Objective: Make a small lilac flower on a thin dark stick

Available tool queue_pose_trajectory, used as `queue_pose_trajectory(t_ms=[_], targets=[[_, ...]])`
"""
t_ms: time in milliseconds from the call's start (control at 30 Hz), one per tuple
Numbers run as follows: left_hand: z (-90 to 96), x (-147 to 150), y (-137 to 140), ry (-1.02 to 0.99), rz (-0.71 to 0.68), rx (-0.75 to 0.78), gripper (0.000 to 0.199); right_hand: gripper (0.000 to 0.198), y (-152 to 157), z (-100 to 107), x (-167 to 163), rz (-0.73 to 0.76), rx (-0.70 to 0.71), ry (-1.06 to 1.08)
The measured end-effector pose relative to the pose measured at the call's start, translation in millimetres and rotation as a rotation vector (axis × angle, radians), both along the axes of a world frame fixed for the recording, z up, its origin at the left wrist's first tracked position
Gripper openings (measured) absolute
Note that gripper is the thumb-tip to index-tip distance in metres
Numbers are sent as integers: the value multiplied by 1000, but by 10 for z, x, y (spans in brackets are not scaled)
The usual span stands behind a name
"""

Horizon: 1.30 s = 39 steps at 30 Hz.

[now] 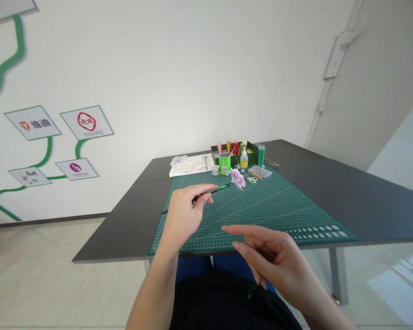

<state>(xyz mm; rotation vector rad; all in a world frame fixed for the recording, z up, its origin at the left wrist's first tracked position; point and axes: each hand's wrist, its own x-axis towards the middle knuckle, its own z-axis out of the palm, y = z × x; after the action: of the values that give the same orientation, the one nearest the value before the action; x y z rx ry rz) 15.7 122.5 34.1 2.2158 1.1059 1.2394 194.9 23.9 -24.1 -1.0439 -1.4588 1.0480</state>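
Observation:
My left hand (pixel 187 206) pinches a thin dark stem (pixel 209 191) between thumb and fingers above the cutting mat. The stem's other end sticks out behind the wrist. Near the tip it carries a shiny green wrapping (pixel 223 187), and a pale purple flower (pixel 238 179) shows at that end. Lower and nearer to my body is my right hand (pixel 270 256), with index finger and thumb held apart. Its other fingers curl inward, and a dark green strand (pixel 251 292) hangs just below them. Against the black clothing, that strand is hard to follow.
A green cutting mat (pixel 261 208) covers the middle of the dark table (pixel 131 220). Toward the back are white sheets (pixel 191 166), a green can (pixel 225 163), a glue bottle (pixel 244 159), scissors (pixel 252 179), a clear case (pixel 260 172) and a box of thread spools (pixel 254 158).

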Motion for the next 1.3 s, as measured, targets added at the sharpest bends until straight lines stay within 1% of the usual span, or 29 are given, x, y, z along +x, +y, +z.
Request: queue_pose_trajectory(t_ms=[167, 300, 400, 467, 567, 667, 767, 900, 1067, 1167, 1300], targets=[[-25, -8, -9, -1, -4, 2, 27, 44, -152, 94, 43, 11, 54, -59], [-33, -2, -19, 4, -5, -6, 26, 38, -261, 213, 103, 22, 107, -91], [-27, 11, -29, 2, -13, -12, 21, 30, -317, 335, 174, 0, 154, -127], [-21, 21, -40, 11, -18, -22, 20, 29, -328, 437, 228, -10, 181, -149], [-13, 38, -65, 33, -25, -29, 20, 29, -292, 638, 299, 24, 212, -177], [-3, 54, -88, 63, -39, -22, 21, 30, -200, 896, 334, 60, 246, -199], [1, 72, -95, 81, -50, -2, 22, 31, -66, 1162, 344, 95, 311, -208], [-10, 93, -93, 92, -62, -1, 21, 30, 154, 1428, 374, 135, 365, -236], [-6, 111, -114, 99, -86, -21, 21, 28, 439, 1594, 402, 151, 406, -242], [5, 123, -124, 98, -97, -32, 22, 27, 615, 1642, 387, 177, 413, -231], [1, 134, -105, 92, -106, -27, 22, 28, 875, 1668, 377, 201, 388, -230]])
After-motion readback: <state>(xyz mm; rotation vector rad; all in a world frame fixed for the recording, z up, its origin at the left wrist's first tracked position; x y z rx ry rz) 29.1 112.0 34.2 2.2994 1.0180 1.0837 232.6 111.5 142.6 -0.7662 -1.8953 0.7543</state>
